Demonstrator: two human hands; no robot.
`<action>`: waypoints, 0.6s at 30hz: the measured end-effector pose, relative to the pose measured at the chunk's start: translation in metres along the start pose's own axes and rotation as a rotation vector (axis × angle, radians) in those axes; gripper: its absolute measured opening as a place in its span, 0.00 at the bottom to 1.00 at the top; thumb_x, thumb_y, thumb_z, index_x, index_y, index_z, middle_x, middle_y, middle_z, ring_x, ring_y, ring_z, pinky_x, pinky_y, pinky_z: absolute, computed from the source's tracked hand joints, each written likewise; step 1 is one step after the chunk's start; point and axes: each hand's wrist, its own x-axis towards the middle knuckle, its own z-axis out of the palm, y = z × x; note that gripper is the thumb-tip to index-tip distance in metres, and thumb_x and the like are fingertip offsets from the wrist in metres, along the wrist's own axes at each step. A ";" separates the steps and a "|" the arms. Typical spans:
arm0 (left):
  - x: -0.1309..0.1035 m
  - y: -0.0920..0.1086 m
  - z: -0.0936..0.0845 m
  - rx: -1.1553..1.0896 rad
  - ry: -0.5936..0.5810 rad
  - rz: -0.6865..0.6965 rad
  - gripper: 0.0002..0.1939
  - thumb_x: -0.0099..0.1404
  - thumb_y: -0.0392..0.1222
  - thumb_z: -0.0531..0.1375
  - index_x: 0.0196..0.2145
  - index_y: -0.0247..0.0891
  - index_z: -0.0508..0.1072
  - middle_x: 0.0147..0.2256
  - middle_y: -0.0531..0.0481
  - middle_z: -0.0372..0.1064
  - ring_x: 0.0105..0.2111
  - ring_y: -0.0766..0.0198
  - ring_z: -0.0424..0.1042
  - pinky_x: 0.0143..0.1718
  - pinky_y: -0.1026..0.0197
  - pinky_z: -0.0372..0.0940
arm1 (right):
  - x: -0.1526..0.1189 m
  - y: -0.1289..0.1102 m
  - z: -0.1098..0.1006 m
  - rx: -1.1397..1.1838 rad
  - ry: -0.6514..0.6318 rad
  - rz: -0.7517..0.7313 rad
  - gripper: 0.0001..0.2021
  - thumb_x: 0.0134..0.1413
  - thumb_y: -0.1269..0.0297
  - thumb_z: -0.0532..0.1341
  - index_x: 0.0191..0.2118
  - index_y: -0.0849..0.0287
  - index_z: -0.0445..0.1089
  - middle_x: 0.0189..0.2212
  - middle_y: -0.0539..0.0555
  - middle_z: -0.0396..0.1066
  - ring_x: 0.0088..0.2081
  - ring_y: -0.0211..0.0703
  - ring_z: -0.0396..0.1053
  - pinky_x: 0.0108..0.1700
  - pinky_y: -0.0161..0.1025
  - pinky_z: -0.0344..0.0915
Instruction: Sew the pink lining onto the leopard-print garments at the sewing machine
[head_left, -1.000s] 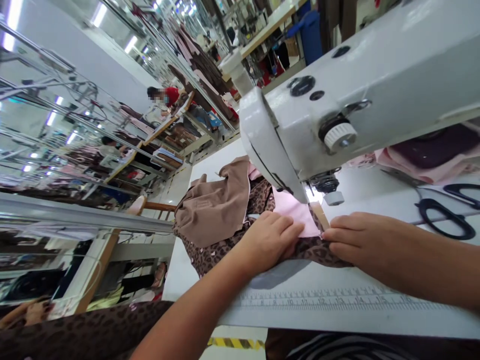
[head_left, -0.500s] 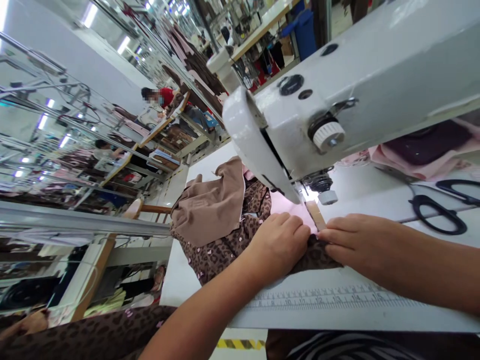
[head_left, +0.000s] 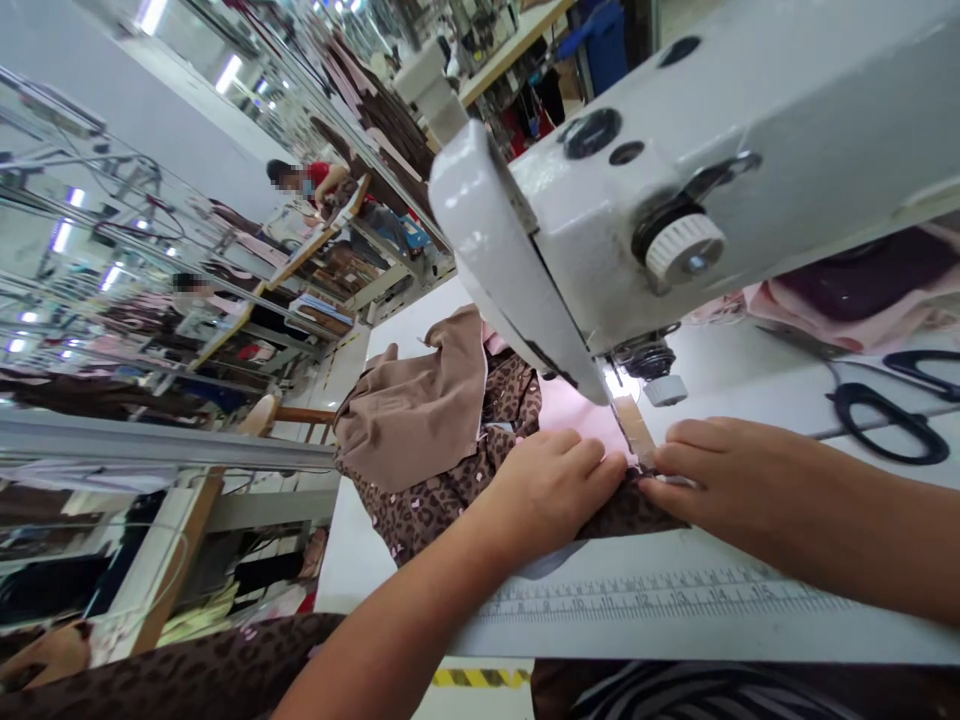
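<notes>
Pink cloth point(head_left: 574, 408) lies over patterned cloth point(head_left: 435, 510) on the counter point(head_left: 675, 638), beneath the sewing machine point(head_left: 750, 130). Left hand point(head_left: 555, 490) rests on it, apparently steadying; grip unclear. Right hand point(head_left: 724, 475): fingers pinch patterned cloth, apparently keeping the edge aligned.

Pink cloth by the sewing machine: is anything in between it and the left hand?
Nothing that I can see. The left hand rests at the near edge of the pink cloth. The sewing machine is beyond the fingers, not in between.

Garment workshop: sewing machine point(head_left: 795, 150) up front, brown fabric point(head_left: 375, 105), worktables point(head_left: 319, 240) and a co-worker point(head_left: 321, 178) beyond.
</notes>
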 end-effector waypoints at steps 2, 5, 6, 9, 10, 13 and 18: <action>0.002 0.000 -0.002 0.021 0.007 0.024 0.15 0.78 0.36 0.48 0.37 0.36 0.72 0.28 0.51 0.66 0.30 0.61 0.65 0.30 0.57 0.59 | -0.002 -0.002 0.003 0.020 -0.025 -0.006 0.13 0.44 0.78 0.61 0.38 0.57 0.71 0.29 0.52 0.68 0.34 0.47 0.64 0.37 0.44 0.62; 0.004 0.000 -0.003 0.000 0.029 0.020 0.17 0.78 0.36 0.47 0.33 0.37 0.71 0.29 0.50 0.67 0.30 0.61 0.65 0.32 0.57 0.60 | -0.004 -0.005 0.006 0.078 -0.065 0.003 0.11 0.50 0.76 0.61 0.38 0.56 0.71 0.34 0.54 0.72 0.40 0.49 0.66 0.43 0.46 0.64; 0.004 0.000 -0.003 -0.019 0.030 0.010 0.18 0.79 0.36 0.47 0.33 0.37 0.71 0.28 0.50 0.67 0.30 0.61 0.65 0.32 0.57 0.60 | -0.004 -0.005 0.006 0.093 -0.068 0.007 0.10 0.51 0.75 0.60 0.39 0.55 0.71 0.36 0.55 0.73 0.41 0.49 0.67 0.44 0.46 0.65; 0.005 0.001 -0.002 -0.078 0.033 -0.025 0.20 0.80 0.37 0.45 0.32 0.37 0.71 0.28 0.51 0.67 0.28 0.62 0.63 0.30 0.58 0.59 | -0.003 -0.005 0.005 0.110 -0.057 -0.007 0.10 0.52 0.76 0.60 0.39 0.56 0.71 0.37 0.54 0.74 0.41 0.47 0.67 0.43 0.45 0.65; 0.005 0.001 -0.001 -0.091 0.040 -0.036 0.20 0.80 0.37 0.45 0.33 0.36 0.71 0.29 0.51 0.68 0.28 0.62 0.63 0.30 0.58 0.59 | -0.003 -0.005 0.004 0.106 -0.040 -0.020 0.11 0.50 0.77 0.59 0.39 0.56 0.71 0.36 0.54 0.74 0.40 0.47 0.67 0.43 0.45 0.65; 0.005 0.003 -0.001 -0.095 0.061 -0.041 0.20 0.80 0.36 0.46 0.34 0.35 0.72 0.29 0.51 0.68 0.28 0.62 0.63 0.30 0.58 0.59 | -0.001 -0.003 0.001 0.081 0.005 -0.045 0.14 0.46 0.78 0.57 0.39 0.58 0.71 0.34 0.53 0.75 0.37 0.46 0.66 0.41 0.45 0.65; 0.005 0.004 0.003 -0.076 0.055 -0.023 0.19 0.79 0.36 0.47 0.33 0.36 0.72 0.28 0.51 0.66 0.28 0.62 0.62 0.28 0.57 0.58 | 0.001 -0.004 -0.003 0.063 0.025 -0.042 0.15 0.46 0.80 0.56 0.38 0.57 0.71 0.34 0.51 0.75 0.36 0.45 0.67 0.40 0.44 0.66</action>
